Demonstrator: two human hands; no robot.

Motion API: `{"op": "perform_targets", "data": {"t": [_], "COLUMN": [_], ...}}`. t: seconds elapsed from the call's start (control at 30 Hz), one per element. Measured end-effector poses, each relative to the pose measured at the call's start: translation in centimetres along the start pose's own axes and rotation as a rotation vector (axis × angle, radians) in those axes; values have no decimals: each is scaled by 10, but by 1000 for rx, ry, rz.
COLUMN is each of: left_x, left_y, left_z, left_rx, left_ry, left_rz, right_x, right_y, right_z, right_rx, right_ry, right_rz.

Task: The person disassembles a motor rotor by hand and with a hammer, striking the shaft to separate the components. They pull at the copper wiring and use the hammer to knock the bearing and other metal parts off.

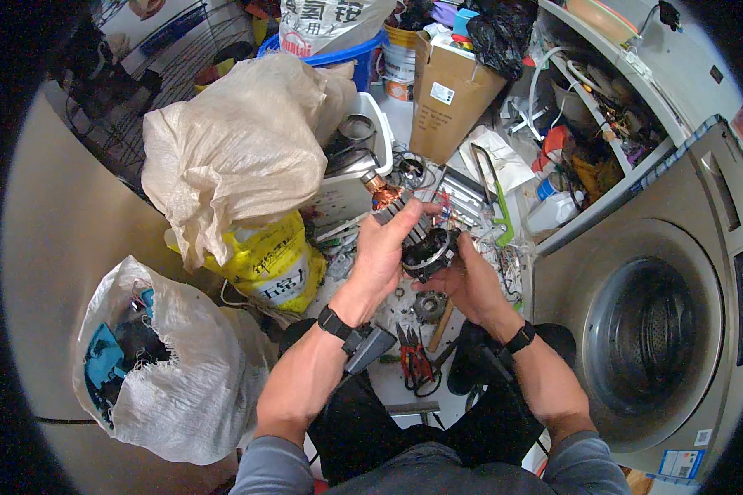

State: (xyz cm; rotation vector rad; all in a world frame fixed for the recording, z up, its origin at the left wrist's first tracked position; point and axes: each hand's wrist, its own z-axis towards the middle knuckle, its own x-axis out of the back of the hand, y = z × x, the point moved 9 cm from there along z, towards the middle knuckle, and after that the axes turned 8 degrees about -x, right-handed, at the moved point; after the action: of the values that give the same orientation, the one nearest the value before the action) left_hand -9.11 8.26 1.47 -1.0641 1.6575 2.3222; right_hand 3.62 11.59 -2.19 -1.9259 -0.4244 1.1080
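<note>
The left hand (381, 252) grips a motor armature (414, 224), the thumb laid along its ridged metal core and the fingers closed around the far side. The copper-wound end points up and away, toward the far left corner of the low work surface (385, 381). The right hand (475, 285) has its fingers curled around a black motor housing (425, 257) with a metal band. Both parts are held above the middle of the work surface, close against each other; whether they are joined cannot be told.

Below the hands lies a round, toothed metal part (429, 306), with a wooden strip (442, 327) slanting just beside it on the right. Red-handled pliers (416, 363) rest near the near edge, jaws pointing away. Toward the right edge lies a hacksaw (503, 221) with a green handle. A white tub (385, 136) stands at the far left corner, and a cardboard box (447, 107) stands beyond the far edge.

Beyond the left edge are a yellow bag (276, 262), a large beige sack (235, 148) and an open white woven sack (202, 384). Beyond the right edge stands a front-loading washing machine (565, 318).
</note>
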Motion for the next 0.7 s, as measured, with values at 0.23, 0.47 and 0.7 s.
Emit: {"op": "perform_targets", "data": {"t": [0.23, 0.47, 0.7], "left_x": [-7, 8, 21], "left_y": [3, -15, -45], "left_z": [0, 4, 3], "left_rx": [-19, 151, 387], "left_ry": [-49, 110, 257], "left_rz": [159, -200, -607], "right_x": [-1, -3, -14], "right_y": [-37, -42, -53], "right_z": [-17, -22, -21], "right_rx": [360, 508, 532], "right_ry": [170, 174, 229], "right_rz": [-514, -680, -778]}}
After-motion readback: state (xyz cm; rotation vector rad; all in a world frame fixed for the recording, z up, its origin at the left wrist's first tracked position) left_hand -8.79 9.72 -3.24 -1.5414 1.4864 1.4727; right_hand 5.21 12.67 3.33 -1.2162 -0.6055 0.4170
